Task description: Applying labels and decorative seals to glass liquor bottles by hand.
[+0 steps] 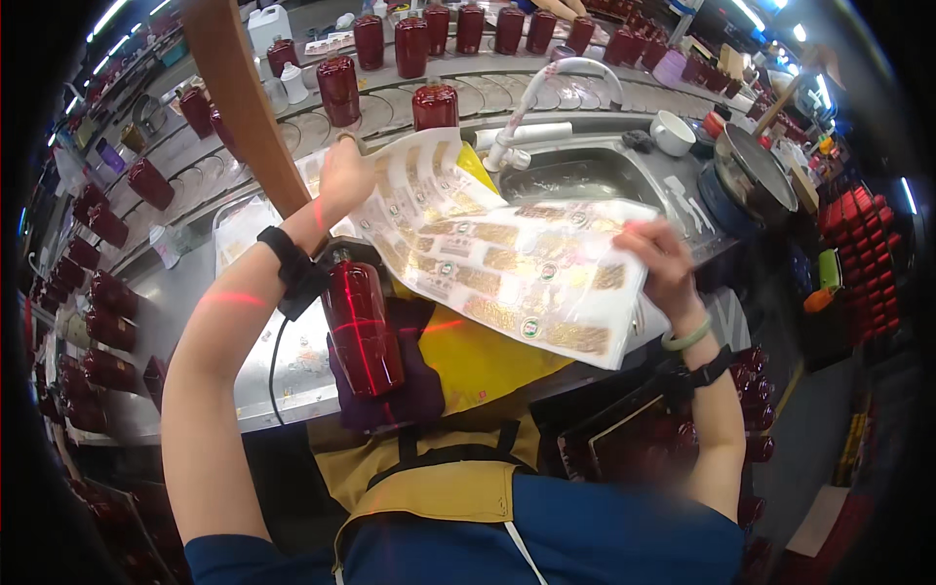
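Observation:
A large whitish sheet of gold-patterned decals (pixel 507 268) spans the space between my two hands, bent in a wave. My right hand (pixel 661 263) pinches its right edge; this hand is slightly blurred. At the sheet's far left edge is my left hand (pixel 346 180), its fingers closed on that edge and partly hidden. Below my left wrist, a dark red glossy bottle (pixel 363 327) lies on a dark purple cloth (pixel 417 366), with red light lines crossing it. A yellow sheet (pixel 478 375) shows under the decals.
A sink (pixel 575 175) with a white faucet (pixel 531 102) lies beyond the sheet. Behind runs a conveyor (pixel 487 97) bearing several red bottles (pixel 411 49). A brown wooden post (pixel 244 97) rises beside my left forearm. A white mug (pixel 673 134) and a metal pan (pixel 756 166) stand right.

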`<state>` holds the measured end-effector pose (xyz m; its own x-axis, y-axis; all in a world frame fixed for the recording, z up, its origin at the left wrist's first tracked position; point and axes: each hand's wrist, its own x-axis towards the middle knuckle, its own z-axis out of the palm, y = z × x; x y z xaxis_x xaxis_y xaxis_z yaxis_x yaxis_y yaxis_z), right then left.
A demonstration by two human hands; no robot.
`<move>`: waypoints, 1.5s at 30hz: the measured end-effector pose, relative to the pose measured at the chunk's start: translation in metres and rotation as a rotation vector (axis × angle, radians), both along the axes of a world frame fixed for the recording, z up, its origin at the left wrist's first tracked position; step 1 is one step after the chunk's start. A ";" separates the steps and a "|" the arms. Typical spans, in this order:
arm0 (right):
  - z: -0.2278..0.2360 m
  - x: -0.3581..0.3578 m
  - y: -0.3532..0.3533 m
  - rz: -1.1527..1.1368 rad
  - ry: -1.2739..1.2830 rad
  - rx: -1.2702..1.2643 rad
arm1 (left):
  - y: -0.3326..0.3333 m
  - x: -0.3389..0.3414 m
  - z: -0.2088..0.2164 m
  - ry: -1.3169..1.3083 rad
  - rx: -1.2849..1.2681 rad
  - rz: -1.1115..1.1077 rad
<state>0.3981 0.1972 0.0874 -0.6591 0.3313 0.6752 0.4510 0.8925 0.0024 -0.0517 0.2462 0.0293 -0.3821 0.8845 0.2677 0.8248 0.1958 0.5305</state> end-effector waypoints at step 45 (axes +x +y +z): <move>-0.139 -0.003 -0.081 -0.603 1.094 -1.125 | 0.028 0.015 -0.002 0.308 -0.055 -0.111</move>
<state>0.3953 0.1159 -0.0514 0.3191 0.9471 -0.0336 0.0630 -0.0566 -0.9964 -0.0366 0.2741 0.0278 -0.1915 0.9326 0.3059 0.9625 0.1175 0.2444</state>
